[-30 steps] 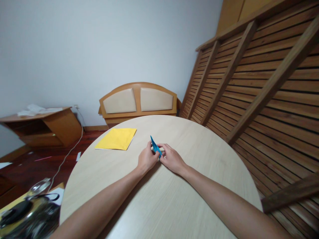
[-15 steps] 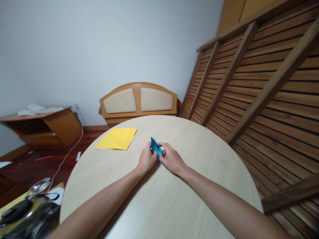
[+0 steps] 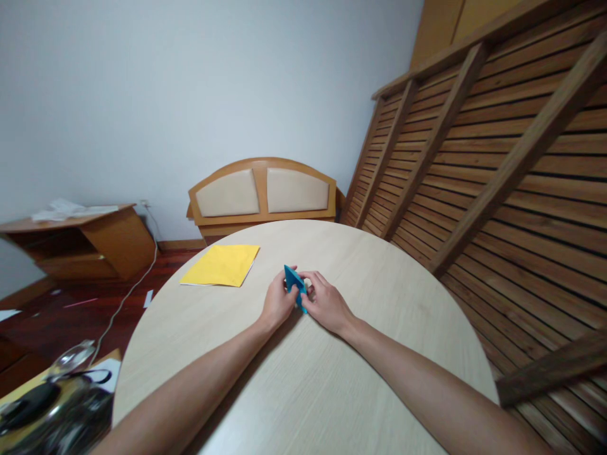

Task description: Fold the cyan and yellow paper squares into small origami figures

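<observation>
A person's two bare hands meet over a round, pale bench (image 3: 332, 392), a little beyond its middle toward the far edge. Between them is a small piece of folded blue paper (image 3: 294, 278), tilted, one pointed corner up. The left hand (image 3: 279, 297) is clamped on its left side, thumb across the near face, seemingly to steady it. The right hand (image 3: 326, 301) pinches the right edge, thumb and fingertips curled, a grip that probably suits fine control of so small a thing. Yellow paper (image 3: 220, 265) lies flat by the bench's far-left edge, well apart from the hands, perhaps to leave them working room.
</observation>
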A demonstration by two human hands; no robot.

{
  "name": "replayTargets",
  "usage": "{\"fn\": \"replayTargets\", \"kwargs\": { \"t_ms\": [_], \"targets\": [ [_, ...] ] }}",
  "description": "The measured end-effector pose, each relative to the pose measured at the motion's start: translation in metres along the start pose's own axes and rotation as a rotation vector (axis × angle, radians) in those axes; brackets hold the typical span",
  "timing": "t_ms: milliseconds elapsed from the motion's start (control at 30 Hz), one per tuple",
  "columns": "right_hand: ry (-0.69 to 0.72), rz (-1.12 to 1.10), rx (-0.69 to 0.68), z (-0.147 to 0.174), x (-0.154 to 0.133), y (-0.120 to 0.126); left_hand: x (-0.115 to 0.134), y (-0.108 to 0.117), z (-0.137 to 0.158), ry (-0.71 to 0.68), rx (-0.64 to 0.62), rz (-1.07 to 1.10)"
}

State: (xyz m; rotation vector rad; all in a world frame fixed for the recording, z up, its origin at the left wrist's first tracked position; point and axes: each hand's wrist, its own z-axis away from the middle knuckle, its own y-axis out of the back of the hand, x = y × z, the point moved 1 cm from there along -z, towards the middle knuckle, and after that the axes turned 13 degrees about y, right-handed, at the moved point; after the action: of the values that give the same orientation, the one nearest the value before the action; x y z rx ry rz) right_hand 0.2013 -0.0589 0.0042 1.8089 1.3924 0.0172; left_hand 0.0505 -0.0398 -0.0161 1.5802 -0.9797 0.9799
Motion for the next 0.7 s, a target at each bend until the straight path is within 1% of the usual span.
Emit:
{"fn": "replayTargets", "kwargs": {
  "t_ms": [133, 300, 433, 533, 633, 700],
  "targets": [
    [0.001, 0.001, 0.045, -0.001, 0.001, 0.002, 0.001, 0.0, 0.001, -0.019, -0.009, 0.014],
    [-0.044, -0.071, 0.145, -0.001, 0.016, 0.006, 0.003, 0.004, 0.001, -0.048, -0.042, 0.029],
    [-0.063, -0.229, 0.211, -0.001, 0.031, 0.01, 0.004, 0.008, 0.0, -0.04, -0.133, 0.145],
    [-0.13, -0.356, 0.239, -0.001, 0.039, 0.013, 0.005, 0.009, -0.001, -0.01, -0.193, 0.227],
    [-0.216, -0.523, 0.244, -0.003, 0.044, 0.014, 0.006, 0.01, -0.002, 0.0, -0.243, 0.289],
    [-0.249, -0.619, 0.244, -0.004, 0.046, 0.015, 0.008, 0.011, -0.002, -0.001, -0.264, 0.328]
  ]
}}
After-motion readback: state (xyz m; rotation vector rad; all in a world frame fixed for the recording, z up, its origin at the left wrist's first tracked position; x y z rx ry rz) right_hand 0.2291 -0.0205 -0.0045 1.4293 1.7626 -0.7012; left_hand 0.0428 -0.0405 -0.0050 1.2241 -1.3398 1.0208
